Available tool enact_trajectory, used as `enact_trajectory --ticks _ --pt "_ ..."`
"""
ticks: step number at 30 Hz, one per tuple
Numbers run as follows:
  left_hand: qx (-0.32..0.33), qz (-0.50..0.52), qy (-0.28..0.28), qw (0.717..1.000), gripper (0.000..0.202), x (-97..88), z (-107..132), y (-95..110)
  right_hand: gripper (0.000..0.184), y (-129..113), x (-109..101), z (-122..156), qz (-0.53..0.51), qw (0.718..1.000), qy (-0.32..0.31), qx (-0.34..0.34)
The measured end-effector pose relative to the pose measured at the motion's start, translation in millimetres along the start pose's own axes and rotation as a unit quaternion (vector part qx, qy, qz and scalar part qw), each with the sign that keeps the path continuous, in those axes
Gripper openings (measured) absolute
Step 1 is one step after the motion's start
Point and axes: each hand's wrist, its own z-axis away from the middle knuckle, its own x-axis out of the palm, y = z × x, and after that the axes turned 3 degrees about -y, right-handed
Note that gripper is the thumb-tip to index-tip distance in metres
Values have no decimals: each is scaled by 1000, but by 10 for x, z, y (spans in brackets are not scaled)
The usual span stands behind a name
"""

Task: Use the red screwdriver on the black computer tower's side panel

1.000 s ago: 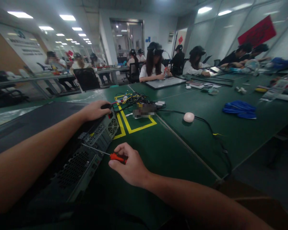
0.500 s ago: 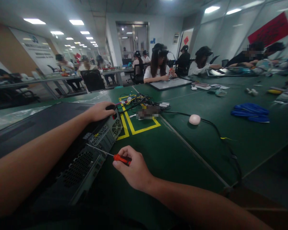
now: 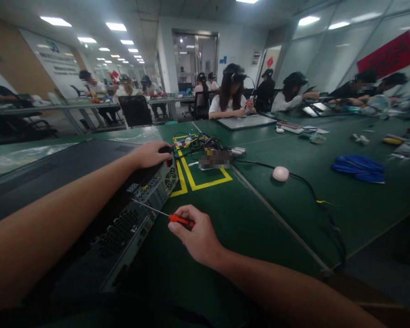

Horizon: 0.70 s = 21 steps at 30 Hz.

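Note:
A black desktop computer case (image 3: 99, 155) lies on its side at the left, its metal back panel (image 3: 153, 187) with vents and a fan grille facing right. My left hand (image 3: 153, 155) grips the case's upper rear edge, its fingers curled over near the far corner. My right hand (image 3: 198, 234) holds a screwdriver (image 3: 181, 221) by its red and black handle. The thin shaft points left, and its tip meets the back panel just below a small raised metal bracket. Whether a screw sits under the tip is too small to tell.
Bundled cables (image 3: 205, 143) and a blurred-out item lie beyond the case, by yellow tape (image 3: 212, 184) on the green table (image 3: 246, 228). Further right are a pale pink mouse-like object (image 3: 280, 173), a black cable (image 3: 307, 187) and a blue bundle (image 3: 358, 167). Several people work across the table.
The whole view has shifted slightly, so the case and both hands appear a little further right. The screwdriver stays against the back panel, and both hands keep their holds.

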Motion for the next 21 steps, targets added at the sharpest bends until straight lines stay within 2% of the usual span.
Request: enact_trajectory --ticks 3,13,18,21 --pt "2 -4 -2 1000 97 9 -8 -9 23 -10 -2 17 -6 1000 -10 10" --pt "-1 -13 -4 1000 92 -1 -7 -12 17 44 -12 -14 17 999 0 -46" --pt "3 -10 -2 1000 93 2 12 -2 25 49 21 -13 38 998 -15 -57" --pt "7 -22 -7 1000 90 -12 11 2 12 15 47 3 15 999 -22 -36"
